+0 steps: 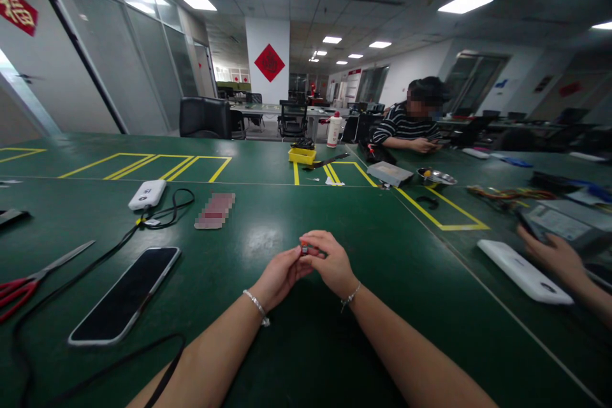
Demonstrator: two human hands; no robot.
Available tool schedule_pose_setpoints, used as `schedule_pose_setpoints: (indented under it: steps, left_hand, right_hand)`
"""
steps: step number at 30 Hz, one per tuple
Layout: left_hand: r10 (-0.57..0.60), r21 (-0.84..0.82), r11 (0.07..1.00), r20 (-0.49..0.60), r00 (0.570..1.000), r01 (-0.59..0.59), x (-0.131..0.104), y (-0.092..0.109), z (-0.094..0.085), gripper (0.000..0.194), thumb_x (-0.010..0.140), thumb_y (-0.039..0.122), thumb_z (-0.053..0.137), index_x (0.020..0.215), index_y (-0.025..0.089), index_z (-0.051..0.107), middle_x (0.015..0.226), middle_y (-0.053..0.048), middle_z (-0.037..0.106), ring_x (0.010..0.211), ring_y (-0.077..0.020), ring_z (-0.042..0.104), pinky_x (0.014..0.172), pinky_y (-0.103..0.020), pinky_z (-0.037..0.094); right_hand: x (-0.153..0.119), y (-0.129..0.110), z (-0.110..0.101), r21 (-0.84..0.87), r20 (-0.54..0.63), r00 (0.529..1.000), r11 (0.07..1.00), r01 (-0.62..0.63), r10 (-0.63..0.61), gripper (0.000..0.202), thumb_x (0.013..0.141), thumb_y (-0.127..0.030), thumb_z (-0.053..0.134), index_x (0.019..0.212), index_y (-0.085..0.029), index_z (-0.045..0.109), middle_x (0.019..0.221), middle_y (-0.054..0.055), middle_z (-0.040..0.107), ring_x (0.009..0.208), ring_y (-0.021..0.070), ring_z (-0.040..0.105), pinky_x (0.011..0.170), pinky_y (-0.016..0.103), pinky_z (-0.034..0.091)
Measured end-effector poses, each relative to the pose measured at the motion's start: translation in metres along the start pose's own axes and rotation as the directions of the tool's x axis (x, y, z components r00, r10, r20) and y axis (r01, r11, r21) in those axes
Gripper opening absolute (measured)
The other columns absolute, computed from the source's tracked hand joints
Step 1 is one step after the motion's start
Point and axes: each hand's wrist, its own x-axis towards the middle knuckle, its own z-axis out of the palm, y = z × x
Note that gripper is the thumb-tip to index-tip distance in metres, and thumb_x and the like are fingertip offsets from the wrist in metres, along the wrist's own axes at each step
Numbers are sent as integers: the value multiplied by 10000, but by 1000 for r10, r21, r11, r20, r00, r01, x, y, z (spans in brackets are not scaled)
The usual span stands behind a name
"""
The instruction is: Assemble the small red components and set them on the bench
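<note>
My left hand [281, 275] and my right hand [333, 262] meet above the green table in the middle of the view. Between their fingertips is a small red-and-silver piece [305, 249], too small to identify and partly covered by the fingers. Both hands are closed in a pinch around it. A dark phone [128, 294] with a pale case lies to the left of my left hand. Farther left are scissors with red handles [21, 293]. A pixelated reddish sheet [216, 211] rests beyond my left hand.
A white power bank [148, 194] with a black cable [108, 255] lies left. At the back stand a yellow tray [302, 155] and a white bottle [333, 131]. A co-worker's hand [554, 258] holds a phone near a white device [523, 271]; another person sits opposite.
</note>
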Motion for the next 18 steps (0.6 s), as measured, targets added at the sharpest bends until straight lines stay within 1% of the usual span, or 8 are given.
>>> schedule_pose_setpoints:
  steps: [1, 3, 6, 9, 12, 15, 18]
  left_hand:
    - [-14, -14, 1000, 29, 999, 14, 0, -1, 0, 284, 717, 376, 569, 829, 123, 632, 840, -100, 647, 769, -167, 598, 787, -307, 424]
    - [-5, -18, 1000, 40, 999, 6, 1, -2, -2, 276, 726, 373, 564, 809, 120, 637, 834, -100, 648, 776, -164, 595, 795, -300, 419]
    - [32, 40, 999, -27, 999, -31, 3, -3, -4, 240, 710, 346, 593, 746, 113, 641, 791, -83, 649, 754, -147, 583, 776, -266, 415]
    - [53, 120, 992, -78, 995, -44, 4, -3, -5, 225, 670, 339, 633, 698, 116, 635, 744, -65, 645, 726, -140, 568, 745, -252, 413]
    - [51, 151, 988, -68, 996, -40, 3, -3, -5, 231, 647, 346, 651, 697, 123, 629, 742, -55, 638, 715, -135, 557, 728, -248, 407]
    - [64, 174, 983, -67, 996, -51, 2, -3, -5, 211, 634, 324, 664, 681, 124, 614, 723, -43, 625, 690, -123, 547, 708, -238, 398]
    - [77, 211, 976, -75, 994, -60, 2, -3, -6, 194, 616, 296, 675, 656, 127, 587, 686, -25, 610, 648, -115, 536, 678, -238, 393]
  right_hand:
    - [0, 0, 0, -6, 2, 1000, 1000, -2, 2, 283, 618, -163, 674, 886, -251, 643, 941, 36, 592, 906, 184, 533, 814, 351, 445]
    - [0, -2, -1, -55, 18, 1000, 998, 22, -21, 288, 618, -169, 672, 894, -240, 633, 930, 40, 590, 894, 183, 531, 807, 347, 442]
    - [1, -6, -5, -206, 72, 992, 972, 115, -102, 267, 624, -173, 650, 886, -208, 612, 886, 52, 595, 872, 195, 519, 793, 351, 429]
    - [1, -8, -9, -322, 113, 983, 931, 175, -146, 184, 660, -187, 594, 844, -199, 599, 824, 55, 592, 841, 199, 511, 770, 348, 419]
    - [0, -8, -8, -323, 112, 981, 928, 184, -156, 169, 678, -191, 558, 844, -207, 586, 812, 47, 587, 836, 192, 511, 766, 337, 414]
    - [-1, -8, -5, -290, 120, 980, 939, 186, -157, 202, 666, -164, 537, 860, -211, 571, 833, 43, 582, 840, 188, 511, 765, 332, 412]
    - [-2, -8, -3, -297, 144, 977, 935, 196, -159, 215, 651, -143, 523, 850, -210, 567, 839, 44, 580, 836, 190, 509, 761, 331, 413]
